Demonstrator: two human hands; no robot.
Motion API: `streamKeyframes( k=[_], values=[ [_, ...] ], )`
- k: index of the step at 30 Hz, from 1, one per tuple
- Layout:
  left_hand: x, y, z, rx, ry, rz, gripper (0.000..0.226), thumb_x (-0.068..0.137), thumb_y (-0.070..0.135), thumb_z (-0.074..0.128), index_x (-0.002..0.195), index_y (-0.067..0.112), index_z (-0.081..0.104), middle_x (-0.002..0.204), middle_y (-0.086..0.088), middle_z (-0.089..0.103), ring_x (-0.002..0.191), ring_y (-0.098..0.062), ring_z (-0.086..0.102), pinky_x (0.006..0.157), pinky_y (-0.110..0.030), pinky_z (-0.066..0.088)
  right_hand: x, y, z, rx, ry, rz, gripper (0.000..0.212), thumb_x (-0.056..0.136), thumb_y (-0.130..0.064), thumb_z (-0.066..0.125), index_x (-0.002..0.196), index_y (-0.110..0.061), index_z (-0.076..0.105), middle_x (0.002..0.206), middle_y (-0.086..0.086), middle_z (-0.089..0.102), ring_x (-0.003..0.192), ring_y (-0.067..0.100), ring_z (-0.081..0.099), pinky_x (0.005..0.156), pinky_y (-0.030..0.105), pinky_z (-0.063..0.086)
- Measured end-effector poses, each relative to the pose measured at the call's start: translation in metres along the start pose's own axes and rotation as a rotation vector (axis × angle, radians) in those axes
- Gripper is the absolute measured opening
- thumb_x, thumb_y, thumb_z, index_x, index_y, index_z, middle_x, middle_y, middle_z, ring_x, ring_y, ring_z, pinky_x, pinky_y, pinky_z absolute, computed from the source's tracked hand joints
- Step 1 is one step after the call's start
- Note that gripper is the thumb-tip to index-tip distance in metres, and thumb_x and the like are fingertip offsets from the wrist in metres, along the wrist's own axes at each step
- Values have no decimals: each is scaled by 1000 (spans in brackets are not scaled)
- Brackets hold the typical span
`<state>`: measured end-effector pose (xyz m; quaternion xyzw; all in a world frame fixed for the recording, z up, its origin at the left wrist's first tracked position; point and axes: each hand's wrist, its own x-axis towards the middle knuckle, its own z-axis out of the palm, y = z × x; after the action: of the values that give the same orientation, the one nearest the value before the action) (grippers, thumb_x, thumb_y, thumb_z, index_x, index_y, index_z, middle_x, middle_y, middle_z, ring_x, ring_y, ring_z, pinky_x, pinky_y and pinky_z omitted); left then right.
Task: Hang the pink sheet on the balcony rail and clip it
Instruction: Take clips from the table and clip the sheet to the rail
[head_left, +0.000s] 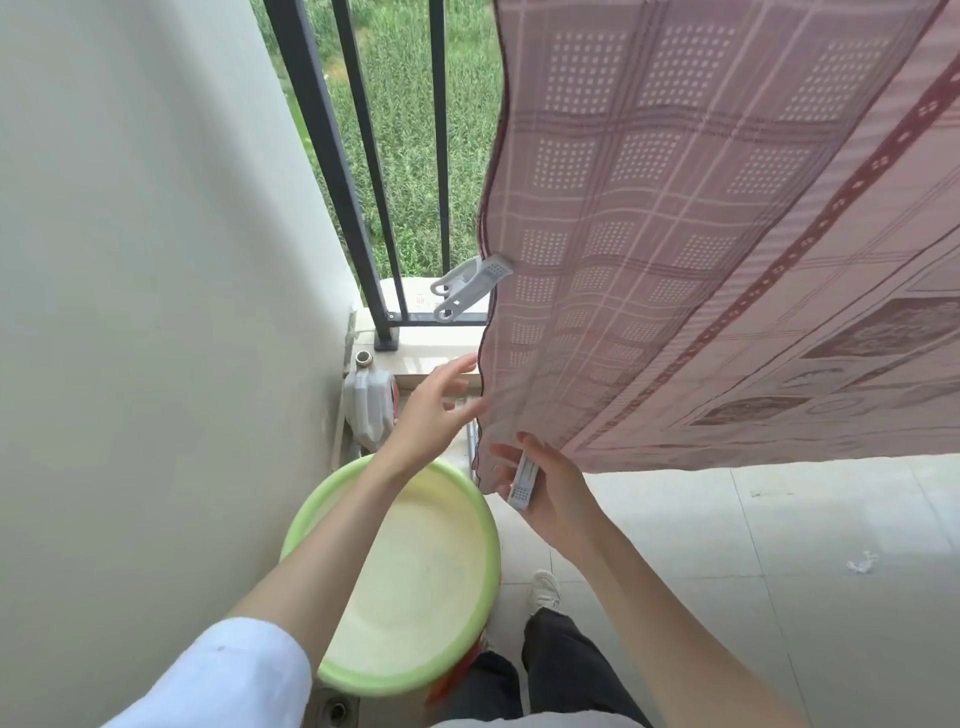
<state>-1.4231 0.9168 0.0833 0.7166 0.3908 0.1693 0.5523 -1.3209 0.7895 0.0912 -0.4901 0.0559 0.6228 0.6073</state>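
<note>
The pink checked sheet (701, 234) hangs down over the black balcony railing (332, 156) and fills the upper right. A white clip (470, 288) is fastened on the sheet's left edge, partway up. My left hand (436, 410) reaches toward that edge lower down with spread, relaxed fingers and holds nothing. My right hand (540, 488) is just under the sheet's bottom left corner and grips a second white clip (523, 486).
A light green basin (467, 499) stands on the floor under my left forearm. A white plastic jug (369, 405) sits in the corner by the white wall (130, 312). Pale floor tiles (779, 571) with a scrap of litter (862, 564) stretch to the right.
</note>
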Motion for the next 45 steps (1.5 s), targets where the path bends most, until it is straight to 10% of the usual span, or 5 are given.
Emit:
streamKeyframes(
  k=[8,16,31,37,45],
  values=[
    [36,-2,11,-115,-11,52,27,84,3,61,90,29,64,92,10,66,86,-3,62,84,-23,47,10,5,-36,-441,83,-45,14,94,-34,48,95,-24,59,107,0,67,91,15,52,78,30,35],
    [47,-21,12,-121,77,-1,42,75,-8,66,55,28,53,45,20,54,50,14,46,55,-4,32,24,6,-37,-558,187,-50,17,92,-27,55,101,-16,63,105,5,65,73,11,47,63,24,39],
    [56,-89,33,137,82,-4,11,80,3,65,88,9,69,72,13,48,71,-8,50,71,-20,42,66,35,-40,-190,289,127,11,88,5,50,85,0,59,87,13,62,85,22,61,89,30,50],
    [68,-105,40,70,-13,-57,11,78,5,67,87,11,71,83,3,65,85,-17,64,85,-37,52,88,27,-45,-391,468,113,15,84,-18,66,80,-7,58,68,6,54,63,16,51,62,23,48],
    [58,-113,46,91,-14,-36,7,89,16,57,83,14,58,80,3,61,83,-19,62,82,-36,52,94,33,-55,-338,424,160,11,84,2,55,76,-5,56,68,7,49,60,15,46,55,21,39]
  ],
)
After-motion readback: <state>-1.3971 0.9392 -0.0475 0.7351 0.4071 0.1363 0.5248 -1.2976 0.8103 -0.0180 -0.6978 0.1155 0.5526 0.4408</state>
